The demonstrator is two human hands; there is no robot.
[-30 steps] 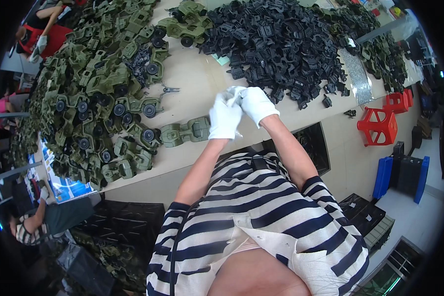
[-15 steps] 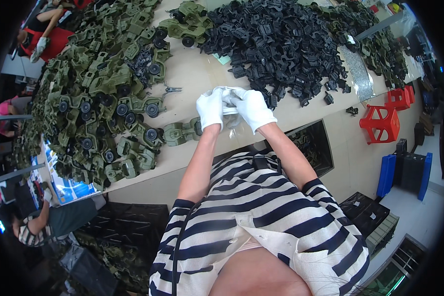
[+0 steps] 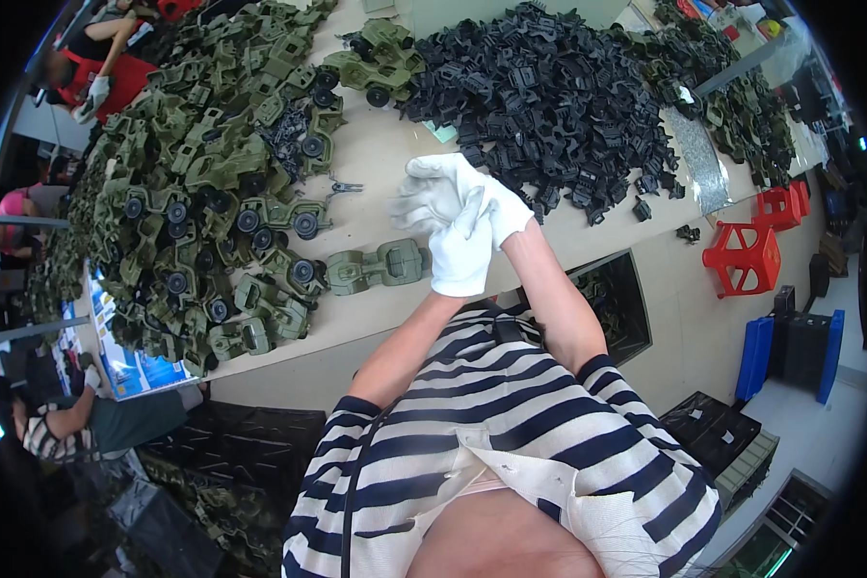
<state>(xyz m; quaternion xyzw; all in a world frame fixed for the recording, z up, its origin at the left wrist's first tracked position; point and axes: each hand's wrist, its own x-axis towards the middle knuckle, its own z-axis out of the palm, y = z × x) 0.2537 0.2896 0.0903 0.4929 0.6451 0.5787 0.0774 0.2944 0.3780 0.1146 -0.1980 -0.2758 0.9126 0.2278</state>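
Above the table: the left hand is spreading its fingers leftward, pinching nothing visible.
Right hand: it is pressing against the left hand from the right; its fingertips are hiding, so whether it is pinching the white glove cannot be told.
Green toy car body: it is lying just left of that glove's cuff, its long axis running left to right; the left hand is sitting nearer to it.
Pliers: they are lying beyond the car body.
Black parts: they are lying heaped beyond the right hand.
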